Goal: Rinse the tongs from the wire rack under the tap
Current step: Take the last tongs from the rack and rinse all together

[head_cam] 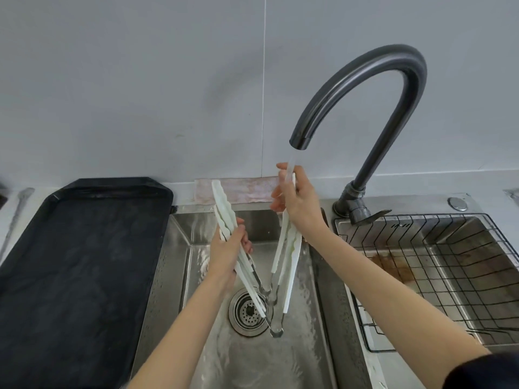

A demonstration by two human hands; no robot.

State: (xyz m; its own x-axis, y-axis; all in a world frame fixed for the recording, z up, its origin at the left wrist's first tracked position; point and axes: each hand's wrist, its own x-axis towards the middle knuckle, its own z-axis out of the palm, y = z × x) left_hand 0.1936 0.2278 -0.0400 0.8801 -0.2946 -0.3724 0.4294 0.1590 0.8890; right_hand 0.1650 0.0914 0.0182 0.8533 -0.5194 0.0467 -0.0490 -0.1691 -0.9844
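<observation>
White-armed tongs (pixel 283 265) with a metal hinge are spread in a V over the left sink basin (pixel 179 248), hinge end down near the drain (pixel 248 311). My left hand (pixel 229 252) grips the left arm of the tongs. The right arm is gripped by my right hand (pixel 296 200), high up under the spout of the dark curved tap (pixel 373 80). A stream of water (pixel 292 164) runs from the spout onto my right hand and the right arm of the tongs.
A black wire rack (pixel 438 276) sits in the right basin, with a brown stain under it. A black baking tray (pixel 73 262) lies on the counter to the left. A pinkish cloth (pixel 247 189) rests against the wall behind the sink. The tap lever (pixel 373 216) points right.
</observation>
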